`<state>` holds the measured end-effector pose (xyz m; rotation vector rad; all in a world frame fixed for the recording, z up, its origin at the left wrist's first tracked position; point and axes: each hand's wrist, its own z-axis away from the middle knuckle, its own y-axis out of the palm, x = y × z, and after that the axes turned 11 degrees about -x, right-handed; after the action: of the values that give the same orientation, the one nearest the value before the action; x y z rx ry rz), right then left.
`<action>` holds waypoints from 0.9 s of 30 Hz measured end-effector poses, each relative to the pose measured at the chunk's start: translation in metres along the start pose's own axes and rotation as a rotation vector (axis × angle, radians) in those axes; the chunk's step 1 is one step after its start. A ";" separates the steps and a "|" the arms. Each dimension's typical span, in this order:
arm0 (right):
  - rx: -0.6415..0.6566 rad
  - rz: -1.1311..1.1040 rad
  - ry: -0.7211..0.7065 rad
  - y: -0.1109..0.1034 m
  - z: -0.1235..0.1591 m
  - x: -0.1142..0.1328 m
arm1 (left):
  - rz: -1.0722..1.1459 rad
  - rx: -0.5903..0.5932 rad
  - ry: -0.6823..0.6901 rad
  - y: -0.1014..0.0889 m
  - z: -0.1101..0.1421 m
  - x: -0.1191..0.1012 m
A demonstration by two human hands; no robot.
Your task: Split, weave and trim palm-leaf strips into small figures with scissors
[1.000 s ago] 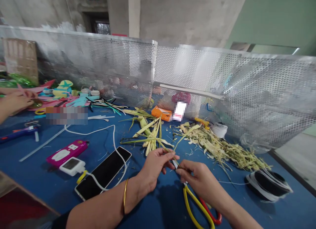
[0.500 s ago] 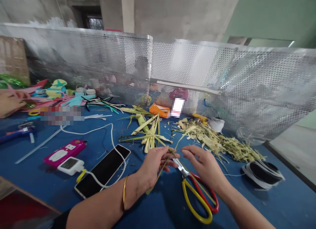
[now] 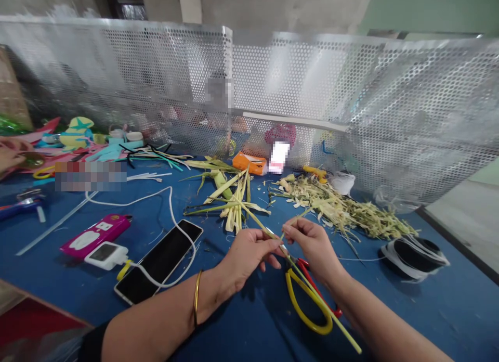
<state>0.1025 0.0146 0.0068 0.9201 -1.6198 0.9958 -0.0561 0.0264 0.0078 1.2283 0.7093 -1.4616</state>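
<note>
My left hand [image 3: 249, 255] pinches a long, thin green plant stem [image 3: 331, 312], which slants from the leaf pile toward the near right. Fingers closed, my right hand [image 3: 314, 245] grips a narrow green strip beside it; whether that strip is joined to the stem I cannot tell. The two hands almost meet at the fingertips. Under them lies a pair of scissors [image 3: 291, 302] with one yellow and one red handle, its blades mostly hidden by the hands and stem. Beyond my left hand sits a pile of pale green leaf strips [image 3: 234, 219].
Shredded plant scraps [image 3: 343, 206] and a black-and-white spool [image 3: 413, 258] lie to the right. On the left are a black phone [image 3: 159, 263], a magenta case [image 3: 97, 234] and a white cable [image 3: 171, 206]. A perforated metal screen [image 3: 156, 81] stands behind. Another person's hand [image 3: 10, 156] shows far left.
My right hand has closed in on my left and now pinches a strip. The stem has turned to run straight across the scissors. The whole view has shifted slightly.
</note>
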 end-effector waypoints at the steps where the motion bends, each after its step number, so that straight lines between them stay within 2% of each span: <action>1: 0.034 0.045 0.006 -0.002 -0.001 -0.001 | -0.005 -0.007 -0.011 0.000 0.000 0.000; 4: 0.120 0.337 -0.021 -0.013 -0.004 0.005 | -0.005 -0.028 -0.053 0.001 0.001 -0.004; 6: 0.034 0.565 -0.162 -0.020 -0.002 0.015 | -0.003 -0.036 -0.058 0.001 0.002 -0.005; 8: -0.062 0.662 -0.371 -0.024 0.002 0.024 | -0.026 -0.030 -0.045 0.002 0.003 -0.005; 11: -0.012 0.656 -0.586 -0.019 0.012 0.031 | -0.102 -0.012 -0.007 0.005 0.005 0.001; 13: 0.060 0.652 -0.637 -0.011 0.017 0.030 | -0.161 0.008 0.036 0.008 0.006 0.006; 16: 0.110 0.601 -0.581 0.000 0.023 0.025 | -0.223 0.014 0.088 0.010 0.008 0.013; 18: 0.095 0.528 -0.496 0.003 0.024 0.021 | -0.231 0.017 0.074 0.011 0.009 0.013; 20: 0.057 0.493 -0.487 0.004 0.024 0.019 | -0.217 0.040 0.046 0.011 0.010 0.011; 23: 0.030 0.546 -0.655 0.002 0.021 0.018 | -0.180 0.059 0.016 0.010 0.010 0.007; 27: -0.031 0.672 -0.897 -0.007 0.020 0.027 | 0.030 -0.026 -0.073 0.006 0.005 0.000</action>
<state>0.0960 -0.0095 0.0310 0.8615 -2.8189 1.0420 -0.0523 0.0201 0.0100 1.1550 0.6563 -1.4604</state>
